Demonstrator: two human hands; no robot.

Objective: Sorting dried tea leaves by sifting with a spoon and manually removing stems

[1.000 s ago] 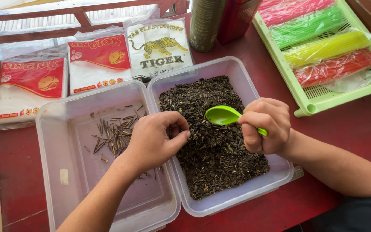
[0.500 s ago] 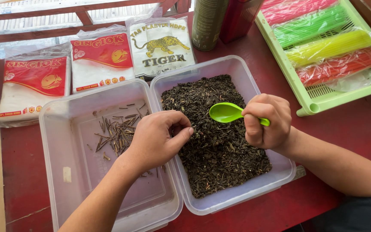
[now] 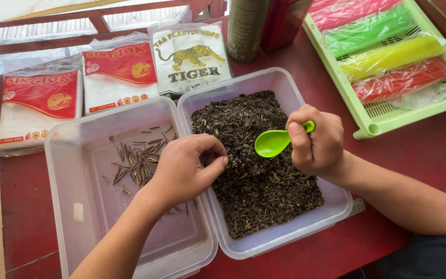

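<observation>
Both hands work over two clear plastic tubs set side by side on a red table (image 3: pixel 419 155). Her or his left hand (image 3: pixel 184 168) lies across the join of the tubs, fingers curled and the fingertips (image 3: pixel 222 161) pinched together at the edge of the dark loose tea (image 3: pixel 256 165); what they nip is too small to tell. Over at three o'clock from it, the right hand (image 3: pixel 316 139) is closed in a fist round the handle of a green plastic spoon (image 3: pixel 274 143), its bowl hovering just above the tea and pointing toward nine o'clock. That tea fills the right tub (image 3: pixel 285 237). At nine o'clock, the left tub (image 3: pixel 73 217) holds only a small scatter of pale stems (image 3: pixel 138 157). Packets of white plastic bags (image 3: pixel 117 77) lie at twelve o'clock, and a green tray (image 3: pixel 388 116) of coloured straws sits at two o'clock.
</observation>
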